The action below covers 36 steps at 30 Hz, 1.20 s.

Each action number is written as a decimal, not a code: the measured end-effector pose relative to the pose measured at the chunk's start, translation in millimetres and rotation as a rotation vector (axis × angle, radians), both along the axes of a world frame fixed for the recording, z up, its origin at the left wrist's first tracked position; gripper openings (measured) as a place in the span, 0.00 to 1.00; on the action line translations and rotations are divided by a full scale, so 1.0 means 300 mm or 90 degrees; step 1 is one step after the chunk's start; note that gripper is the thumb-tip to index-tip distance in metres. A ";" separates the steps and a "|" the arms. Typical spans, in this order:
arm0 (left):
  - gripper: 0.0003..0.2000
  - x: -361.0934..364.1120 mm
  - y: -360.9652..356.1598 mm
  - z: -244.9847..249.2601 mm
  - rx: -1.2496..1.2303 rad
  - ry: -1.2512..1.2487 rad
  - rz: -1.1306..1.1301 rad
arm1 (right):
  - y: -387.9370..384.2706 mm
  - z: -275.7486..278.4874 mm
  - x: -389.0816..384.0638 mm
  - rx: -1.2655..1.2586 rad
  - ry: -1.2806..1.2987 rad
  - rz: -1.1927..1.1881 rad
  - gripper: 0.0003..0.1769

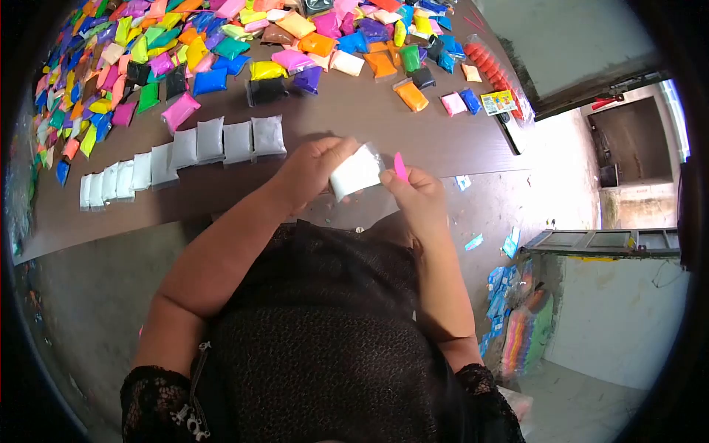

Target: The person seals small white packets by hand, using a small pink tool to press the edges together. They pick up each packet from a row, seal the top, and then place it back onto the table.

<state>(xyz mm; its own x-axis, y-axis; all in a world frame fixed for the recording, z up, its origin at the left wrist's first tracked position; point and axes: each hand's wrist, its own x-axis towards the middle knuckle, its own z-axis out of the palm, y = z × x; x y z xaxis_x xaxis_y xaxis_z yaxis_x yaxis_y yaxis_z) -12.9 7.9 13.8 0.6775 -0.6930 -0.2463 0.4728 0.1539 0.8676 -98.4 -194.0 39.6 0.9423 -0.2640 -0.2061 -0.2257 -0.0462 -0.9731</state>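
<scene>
My left hand [319, 168] is closed on one side of a clear plastic packet with white filling [357, 173], held above the table's near edge. My right hand [418, 193] pinches a small flat pink plastic tool [400, 167], whose rounded tip points up. Its thumb and fingertips are at the packet's right edge; whether they grip the packet too is hard to see. To the left, a row of white and greyish packets [164, 164] lies on the brown table [221, 96], several of them side by side.
Many colourful packets [170, 55] cover the table's far left and middle. At the far right lie a stack of red items [491, 70], a yellow printed card [499, 102] and a dark phone-like object [509, 133]. Blue scraps [499, 295] litter the floor on the right.
</scene>
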 end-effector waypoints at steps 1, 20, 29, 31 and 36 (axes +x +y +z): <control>0.18 0.007 0.004 0.006 -0.105 0.121 0.005 | 0.000 0.006 0.001 -0.004 0.037 -0.014 0.06; 0.09 0.012 -0.042 -0.125 0.270 -1.046 0.151 | 0.011 -0.127 0.030 -0.416 0.073 0.040 0.18; 0.11 -0.010 -0.040 -0.125 0.385 -1.092 0.102 | -0.081 -0.089 0.010 -0.440 -0.089 0.067 0.09; 0.11 -0.011 -0.037 -0.128 0.388 -1.087 0.098 | -0.076 -0.091 0.026 -0.396 -0.069 0.067 0.09; 0.10 -0.008 -0.031 -0.133 0.390 -1.082 0.114 | -0.081 -0.125 0.072 -0.249 0.005 0.086 0.10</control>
<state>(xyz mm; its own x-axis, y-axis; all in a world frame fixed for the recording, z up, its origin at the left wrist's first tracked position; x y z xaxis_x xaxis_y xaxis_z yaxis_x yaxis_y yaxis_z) -15.2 -1.3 -26.2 0.4831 -0.6792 0.5525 -0.8752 -0.3930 0.2821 -76.7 -218.4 2.0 0.9725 -0.1979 -0.1225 -0.2000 -0.4414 -0.8747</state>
